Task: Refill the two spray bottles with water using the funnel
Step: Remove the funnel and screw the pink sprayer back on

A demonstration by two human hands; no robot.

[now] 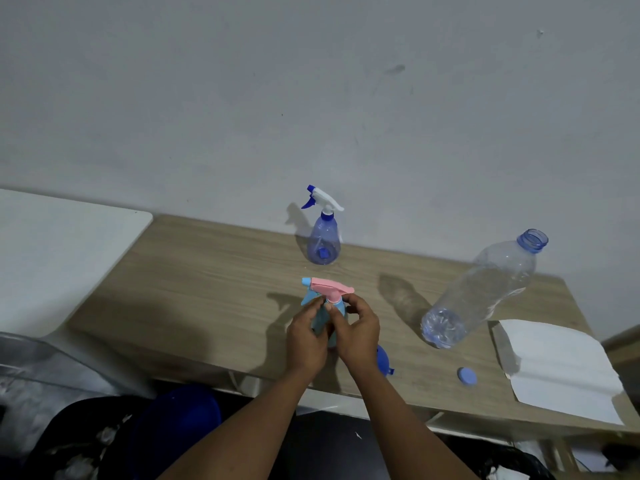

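Left-hand grip clamps the light-blue spray bottle upright on the table's near middle, steadying it. Right-hand grip pinches its pink collar, probably to twist the head. The blue funnel waits just right.

Plastic on matt wood.
Glossy clear plastic water bottle, translucent blue spray bottle, matt woodgrain table, white paper.

Pink-topped bottle, blue bottle, upright
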